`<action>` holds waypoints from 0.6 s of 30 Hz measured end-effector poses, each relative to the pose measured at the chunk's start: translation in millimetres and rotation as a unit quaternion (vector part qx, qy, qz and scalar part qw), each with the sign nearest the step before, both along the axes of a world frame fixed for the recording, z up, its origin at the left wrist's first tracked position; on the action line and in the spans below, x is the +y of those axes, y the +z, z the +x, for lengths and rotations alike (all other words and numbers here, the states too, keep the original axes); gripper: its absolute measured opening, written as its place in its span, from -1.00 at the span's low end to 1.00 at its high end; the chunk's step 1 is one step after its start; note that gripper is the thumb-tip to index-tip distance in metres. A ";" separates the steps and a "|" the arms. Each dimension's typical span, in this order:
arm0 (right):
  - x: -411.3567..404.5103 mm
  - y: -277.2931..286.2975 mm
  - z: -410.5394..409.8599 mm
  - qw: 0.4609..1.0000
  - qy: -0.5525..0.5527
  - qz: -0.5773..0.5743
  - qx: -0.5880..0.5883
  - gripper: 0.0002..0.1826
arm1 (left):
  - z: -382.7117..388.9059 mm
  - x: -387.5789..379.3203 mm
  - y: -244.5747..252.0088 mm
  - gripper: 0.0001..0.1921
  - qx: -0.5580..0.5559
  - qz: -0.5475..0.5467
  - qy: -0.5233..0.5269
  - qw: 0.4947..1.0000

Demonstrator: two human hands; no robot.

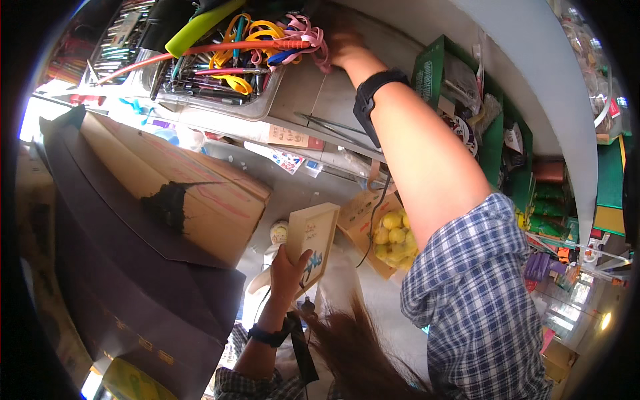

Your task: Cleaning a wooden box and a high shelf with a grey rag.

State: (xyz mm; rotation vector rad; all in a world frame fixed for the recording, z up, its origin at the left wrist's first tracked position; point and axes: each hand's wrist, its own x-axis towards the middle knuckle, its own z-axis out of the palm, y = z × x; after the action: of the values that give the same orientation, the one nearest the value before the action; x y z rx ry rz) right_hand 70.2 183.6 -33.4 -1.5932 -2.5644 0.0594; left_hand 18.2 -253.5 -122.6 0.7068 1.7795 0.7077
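Observation:
My left hand (pixel 287 275) grips the side of a shallow pale wooden box or frame (pixel 322 225), its thumb over the edge. The piece bears writing and a blue mark, and it is tilted in front of my body. My right arm stretches far up to a shelf (pixel 295 97). There my right hand (pixel 345 42) lies blurred and in shadow, right beside a bundle of pink cord (pixel 312 37). Its fingers are mostly hidden. Yellow straps (pixel 262 30) and a long orange-red rod (pixel 215 48) lie over a clear plastic bin (pixel 270 102) of pens.
A big cardboard box (pixel 215 200) with dark flaps stands at the left. On the floor, another carton (pixel 355 215) holds a bag of round yellow fruit (pixel 395 235). Green boxes (pixel 430 65) line the shelf at right; a dark cable (pixel 374 225) hangs down. Long hair partly covers the lower view.

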 end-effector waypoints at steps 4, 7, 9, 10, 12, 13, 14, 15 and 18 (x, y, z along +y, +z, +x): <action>-47.1 32.8 -14.0 0.992 0.056 -0.083 -0.077 -0.51 | 0.7 -1.6 0.8 -0.57 0.003 -0.007 0.003 1.000; -59.0 23.6 -14.2 0.990 -0.044 -0.126 0.036 -0.45 | 6.2 3.8 3.6 -0.56 0.019 -0.004 -0.028 0.999; -75.8 18.0 -17.0 0.992 -0.023 -0.068 0.103 -0.60 | 8.1 5.2 6.8 -0.55 0.014 0.011 -0.024 1.000; -89.0 19.4 -18.9 0.991 -0.019 -0.054 0.122 -0.62 | 8.7 3.6 2.6 -0.55 0.014 0.012 -0.021 1.000; -93.9 15.8 -13.1 0.997 0.053 -0.023 0.053 -0.63 | 10.5 3.4 -0.4 -0.56 0.014 0.011 -0.018 1.000; -95.3 14.2 -9.2 0.992 0.121 0.011 -0.020 -0.63 | 12.2 5.0 -0.8 -0.55 0.022 0.020 -0.029 0.999; -96.3 11.4 -10.7 0.992 0.089 -0.085 -0.039 -0.57 | 13.3 6.7 -1.2 -0.55 0.030 0.030 -0.040 0.998; -102.0 11.3 -9.6 0.992 0.090 -0.086 -0.037 -0.57 | 13.2 8.4 1.0 -0.55 0.032 0.028 -0.039 0.998; -122.3 12.5 -7.0 0.987 0.139 -0.074 -0.014 -0.43 | 12.6 10.4 7.5 -0.55 0.054 0.004 -0.054 0.997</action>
State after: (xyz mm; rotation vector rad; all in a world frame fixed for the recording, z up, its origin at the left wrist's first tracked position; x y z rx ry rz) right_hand 63.2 61.2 -20.9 -1.2735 -2.8465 0.2599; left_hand 30.7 -243.1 -115.1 0.8549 1.8215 0.6148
